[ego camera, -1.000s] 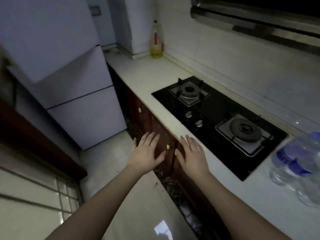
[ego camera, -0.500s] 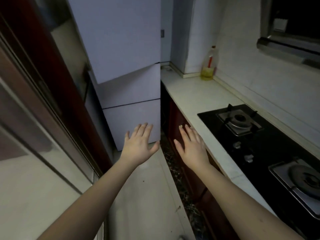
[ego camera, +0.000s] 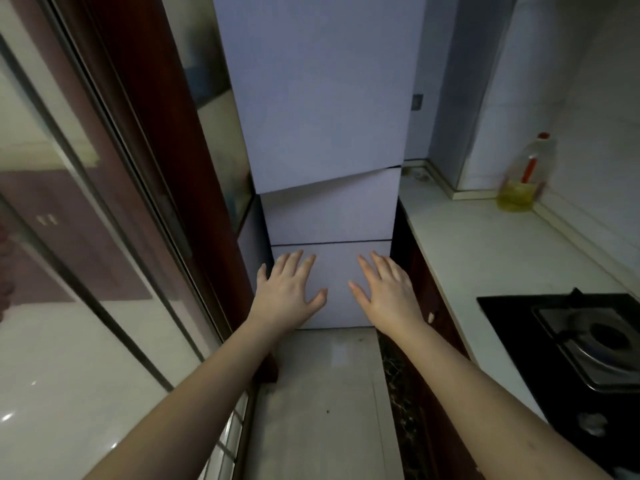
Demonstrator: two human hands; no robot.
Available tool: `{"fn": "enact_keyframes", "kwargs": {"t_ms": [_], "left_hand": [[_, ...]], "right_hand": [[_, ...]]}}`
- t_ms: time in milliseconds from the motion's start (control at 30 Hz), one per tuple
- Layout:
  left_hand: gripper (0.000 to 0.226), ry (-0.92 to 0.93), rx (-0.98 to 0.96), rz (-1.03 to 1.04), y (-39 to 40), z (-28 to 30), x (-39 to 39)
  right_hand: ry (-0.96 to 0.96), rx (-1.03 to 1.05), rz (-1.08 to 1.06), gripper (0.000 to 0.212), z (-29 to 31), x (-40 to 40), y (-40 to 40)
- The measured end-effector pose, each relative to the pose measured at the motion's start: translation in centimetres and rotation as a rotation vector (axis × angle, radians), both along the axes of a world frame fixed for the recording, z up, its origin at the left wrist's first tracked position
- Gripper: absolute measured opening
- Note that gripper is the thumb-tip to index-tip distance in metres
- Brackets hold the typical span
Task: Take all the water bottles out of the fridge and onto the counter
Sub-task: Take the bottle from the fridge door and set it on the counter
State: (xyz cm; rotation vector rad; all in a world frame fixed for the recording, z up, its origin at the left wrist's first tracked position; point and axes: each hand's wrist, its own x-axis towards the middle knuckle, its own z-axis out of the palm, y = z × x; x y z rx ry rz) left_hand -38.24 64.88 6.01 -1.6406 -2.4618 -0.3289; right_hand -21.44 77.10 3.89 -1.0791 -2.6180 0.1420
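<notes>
A tall pale fridge [ego camera: 322,98] with three stacked doors stands straight ahead at the end of a narrow kitchen aisle. The top door sits slightly ajar, its lower edge slanted. My left hand [ego camera: 287,292] and my right hand [ego camera: 388,292] are both held out in front of me, palms down, fingers spread, holding nothing. They appear in front of the fridge's lowest door; whether they touch it I cannot tell. The white counter [ego camera: 491,258] runs along the right. No water bottles show in this view.
A black gas hob [ego camera: 585,344] is set into the counter at right. A bottle of yellow oil [ego camera: 523,181] stands in the far counter corner. Dark wooden cabinets [ego camera: 426,306] lie under the counter. A sliding glass door with a dark frame [ego camera: 131,209] lines the left.
My view has swung left from the hob and the bottles on the counter to face the fridge. Both empty hands stayed outstretched and now line up with the fridge's lowest door.
</notes>
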Motion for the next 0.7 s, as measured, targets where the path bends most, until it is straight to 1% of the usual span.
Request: {"fn": "enact_keyframes", "kwargs": {"t_ms": [133,233,333,433,500,700], "left_hand": [[0.073,0.01,-0.005,0.041,1.7,1.1,-1.5],[0.073,0.021,0.004,0.064,2.9,1.9,-3.2],[0.073,0.028,0.014,0.084,4.2,2.7,-5.3],[0.073,0.025,0.026,0.093,5.4,3.4,-7.6],[0.072,0.024,0.038,0.096,6.3,3.7,-9.4],[0.071,0.028,0.081,0.08,8.9,3.7,-16.1]], "right_hand": [[0.02,0.035,0.037,0.077,1.4,-2.3,2.3],[0.008,0.05,0.063,0.073,2.3,-4.1,3.7],[0.023,0.06,0.086,0.081,3.1,-6.0,5.2],[0.015,0.064,0.093,0.072,3.4,-8.3,6.6],[0.007,0.067,0.09,0.071,3.4,-10.0,7.4],[0.041,0.069,0.088,0.085,3.7,-16.4,9.4]]}}
